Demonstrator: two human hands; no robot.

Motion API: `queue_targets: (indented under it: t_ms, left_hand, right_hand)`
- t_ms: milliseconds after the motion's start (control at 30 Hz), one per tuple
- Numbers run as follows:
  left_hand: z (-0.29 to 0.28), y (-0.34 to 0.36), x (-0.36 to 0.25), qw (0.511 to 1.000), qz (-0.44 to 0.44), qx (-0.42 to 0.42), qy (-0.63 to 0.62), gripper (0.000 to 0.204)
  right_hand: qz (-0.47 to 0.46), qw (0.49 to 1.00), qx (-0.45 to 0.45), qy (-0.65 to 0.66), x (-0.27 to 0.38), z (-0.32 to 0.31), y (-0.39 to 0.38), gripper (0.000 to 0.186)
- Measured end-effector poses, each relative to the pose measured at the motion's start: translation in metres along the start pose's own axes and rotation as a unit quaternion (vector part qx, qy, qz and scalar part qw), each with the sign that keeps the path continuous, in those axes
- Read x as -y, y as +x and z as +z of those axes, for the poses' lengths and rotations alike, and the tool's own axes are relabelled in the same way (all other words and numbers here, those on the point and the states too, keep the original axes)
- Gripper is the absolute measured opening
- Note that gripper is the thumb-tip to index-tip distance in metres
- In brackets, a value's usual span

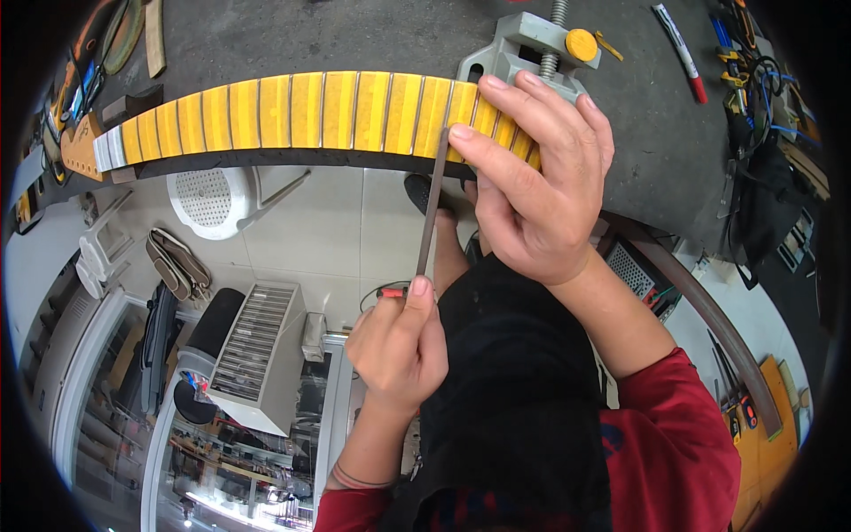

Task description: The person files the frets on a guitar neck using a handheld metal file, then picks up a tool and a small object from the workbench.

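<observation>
A guitar neck (222,118) lies along the bench's near edge, its fingerboard covered in yellow tape between the metal frets. My left hand (396,346) is closed around the red handle of a slim file (430,217). The file's blade points away from me, its tip resting at the neck's near side, by a fret. My right hand (541,173) lies over the right end of the neck, fingers stretched out. Its index fingertip touches the file's tip. A grey vise (523,49) with a yellow knob stands behind that end, partly hidden by my right hand.
On the dark bench (372,35) lies a red-capped marker (681,53) at the back right. Tools and cables (753,80) crowd the right edge, more tools the far left. Below stand a white stool (211,199) and a slatted box (257,350).
</observation>
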State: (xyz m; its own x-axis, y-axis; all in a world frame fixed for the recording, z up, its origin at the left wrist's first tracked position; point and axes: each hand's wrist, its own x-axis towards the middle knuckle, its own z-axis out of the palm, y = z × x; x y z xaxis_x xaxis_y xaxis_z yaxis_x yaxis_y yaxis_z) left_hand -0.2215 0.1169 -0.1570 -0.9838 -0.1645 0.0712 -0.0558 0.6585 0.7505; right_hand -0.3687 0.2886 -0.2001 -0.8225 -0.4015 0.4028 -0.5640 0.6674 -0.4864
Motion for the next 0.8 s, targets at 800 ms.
queue_targets:
  t_ms: [800]
  left_hand:
    - [-0.002, 0.015, 0.008, 0.995, -0.01, 0.022, -0.092, 0.032]
  right_hand:
    - [-0.002, 1.0, 0.005, -0.005, -0.002, 0.001, 0.0, 0.063]
